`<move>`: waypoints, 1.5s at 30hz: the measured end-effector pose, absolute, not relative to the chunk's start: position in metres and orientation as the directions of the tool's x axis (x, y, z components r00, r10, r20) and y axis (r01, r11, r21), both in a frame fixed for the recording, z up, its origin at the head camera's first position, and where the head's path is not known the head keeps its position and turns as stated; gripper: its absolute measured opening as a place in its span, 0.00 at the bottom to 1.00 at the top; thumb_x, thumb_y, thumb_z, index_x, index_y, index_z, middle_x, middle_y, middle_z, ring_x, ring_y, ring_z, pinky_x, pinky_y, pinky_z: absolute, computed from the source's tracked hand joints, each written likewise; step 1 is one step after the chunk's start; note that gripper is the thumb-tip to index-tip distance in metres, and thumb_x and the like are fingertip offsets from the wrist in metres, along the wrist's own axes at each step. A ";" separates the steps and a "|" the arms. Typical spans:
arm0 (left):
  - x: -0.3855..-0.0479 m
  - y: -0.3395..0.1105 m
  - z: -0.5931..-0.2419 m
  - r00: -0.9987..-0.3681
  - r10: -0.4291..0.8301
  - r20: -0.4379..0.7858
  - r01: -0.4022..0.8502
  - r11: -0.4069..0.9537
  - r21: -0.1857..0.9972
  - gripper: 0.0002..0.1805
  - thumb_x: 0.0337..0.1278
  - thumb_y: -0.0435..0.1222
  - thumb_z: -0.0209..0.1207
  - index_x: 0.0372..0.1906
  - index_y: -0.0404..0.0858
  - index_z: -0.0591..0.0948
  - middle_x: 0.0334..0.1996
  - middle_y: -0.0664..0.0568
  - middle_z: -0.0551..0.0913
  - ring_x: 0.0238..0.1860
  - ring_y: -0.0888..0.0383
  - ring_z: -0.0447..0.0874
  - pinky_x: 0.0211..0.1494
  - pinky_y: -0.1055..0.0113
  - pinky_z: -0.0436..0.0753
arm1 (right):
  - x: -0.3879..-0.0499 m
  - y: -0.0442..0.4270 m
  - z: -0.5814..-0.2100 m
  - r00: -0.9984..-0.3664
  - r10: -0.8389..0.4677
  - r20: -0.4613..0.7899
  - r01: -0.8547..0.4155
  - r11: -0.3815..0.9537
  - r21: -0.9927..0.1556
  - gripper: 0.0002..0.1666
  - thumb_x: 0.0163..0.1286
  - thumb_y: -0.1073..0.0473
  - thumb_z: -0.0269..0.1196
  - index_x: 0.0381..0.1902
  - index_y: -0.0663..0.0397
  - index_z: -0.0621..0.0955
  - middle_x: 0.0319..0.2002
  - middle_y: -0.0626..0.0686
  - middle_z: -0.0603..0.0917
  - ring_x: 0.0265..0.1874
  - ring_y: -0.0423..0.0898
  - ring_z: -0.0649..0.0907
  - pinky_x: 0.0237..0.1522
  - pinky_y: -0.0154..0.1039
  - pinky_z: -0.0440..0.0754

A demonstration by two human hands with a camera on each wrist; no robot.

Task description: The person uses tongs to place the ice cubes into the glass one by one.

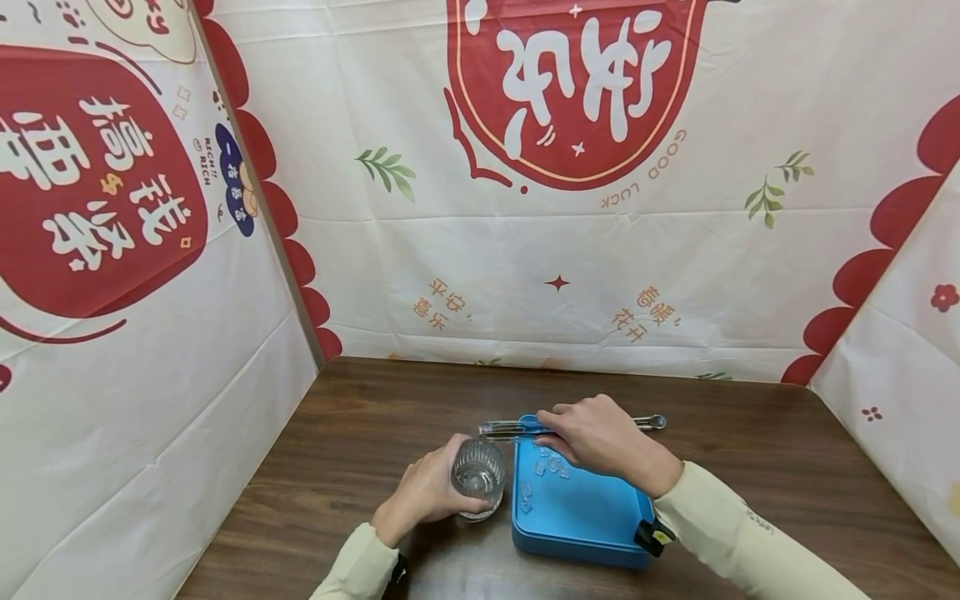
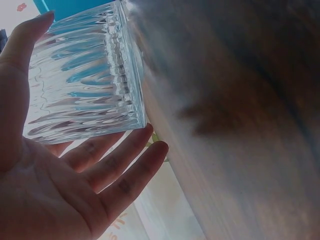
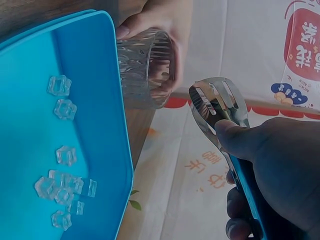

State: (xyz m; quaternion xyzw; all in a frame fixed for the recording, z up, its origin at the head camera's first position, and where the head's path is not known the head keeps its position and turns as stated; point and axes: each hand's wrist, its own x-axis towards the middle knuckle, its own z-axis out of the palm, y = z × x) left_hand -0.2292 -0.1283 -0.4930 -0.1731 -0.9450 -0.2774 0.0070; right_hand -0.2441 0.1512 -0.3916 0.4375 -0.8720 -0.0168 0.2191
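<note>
My left hand (image 1: 427,490) grips a clear ribbed drinking glass (image 1: 480,479), thumb on the near side. In the left wrist view the glass (image 2: 85,75) lies between the thumb and the fingers. My right hand (image 1: 600,437) holds metal tongs (image 1: 495,428) with blue on the handle, above the far edge of a blue tray (image 1: 585,508). The slotted tong heads (image 3: 220,102) show in the right wrist view, close together, with no cube visible between them. Several clear ice-like cubes (image 3: 60,187) lie in the tray. The glass's contents are hard to tell.
The glass stands just left of the tray on a brown wooden table (image 1: 360,417). White printed cloth (image 1: 465,250) hangs behind the table, with more cloth at both sides. A dark wrist strap (image 1: 654,537) overlaps the tray's near right corner.
</note>
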 end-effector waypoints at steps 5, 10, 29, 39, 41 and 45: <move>-0.229 -0.128 -0.493 -0.940 0.320 0.116 0.333 0.793 0.511 0.50 0.29 0.63 0.76 0.63 0.51 0.69 0.46 0.53 0.84 0.43 0.54 0.83 0.40 0.53 0.78 | -0.244 0.150 -0.392 -0.525 -0.772 0.359 -0.760 0.615 0.212 0.12 0.65 0.45 0.67 0.33 0.44 0.79 0.19 0.42 0.76 0.12 0.36 0.70 0.16 0.28 0.60; -0.229 -0.127 -0.492 -0.939 0.316 0.138 0.341 0.795 0.502 0.50 0.27 0.63 0.76 0.62 0.52 0.71 0.45 0.53 0.85 0.43 0.54 0.84 0.39 0.55 0.79 | -0.244 0.149 -0.395 -0.512 -0.776 0.369 -0.763 0.608 0.221 0.12 0.66 0.44 0.66 0.32 0.43 0.78 0.19 0.42 0.75 0.12 0.36 0.70 0.16 0.28 0.59; -0.232 -0.127 -0.496 -0.923 0.335 0.187 0.382 0.751 0.538 0.49 0.26 0.60 0.78 0.61 0.50 0.72 0.49 0.54 0.84 0.45 0.55 0.83 0.39 0.57 0.78 | -0.243 0.146 -0.400 -0.492 -0.782 0.382 -0.773 0.594 0.223 0.14 0.67 0.44 0.66 0.29 0.43 0.76 0.16 0.41 0.70 0.11 0.35 0.66 0.15 0.29 0.55; -0.231 -0.125 -0.495 -0.933 0.324 0.157 0.356 0.763 0.540 0.49 0.27 0.59 0.78 0.62 0.48 0.72 0.50 0.54 0.83 0.47 0.53 0.83 0.40 0.55 0.79 | -0.241 0.145 -0.401 -0.514 -0.781 0.355 -0.768 0.603 0.215 0.15 0.67 0.43 0.65 0.28 0.43 0.75 0.17 0.41 0.70 0.11 0.34 0.65 0.16 0.29 0.56; -0.231 -0.124 -0.495 -0.933 0.326 0.153 0.355 0.763 0.540 0.49 0.28 0.59 0.78 0.62 0.47 0.72 0.50 0.54 0.83 0.47 0.53 0.82 0.41 0.55 0.79 | -0.241 0.145 -0.401 -0.520 -0.780 0.350 -0.766 0.606 0.213 0.15 0.67 0.43 0.65 0.29 0.43 0.75 0.17 0.40 0.70 0.12 0.34 0.65 0.16 0.29 0.56; -0.232 -0.124 -0.495 -0.931 0.331 0.151 0.359 0.764 0.537 0.49 0.28 0.58 0.78 0.62 0.47 0.72 0.50 0.54 0.82 0.47 0.54 0.82 0.41 0.56 0.79 | -0.241 0.145 -0.401 -0.523 -0.778 0.347 -0.764 0.609 0.212 0.15 0.67 0.42 0.65 0.29 0.43 0.75 0.17 0.41 0.70 0.12 0.35 0.65 0.16 0.29 0.56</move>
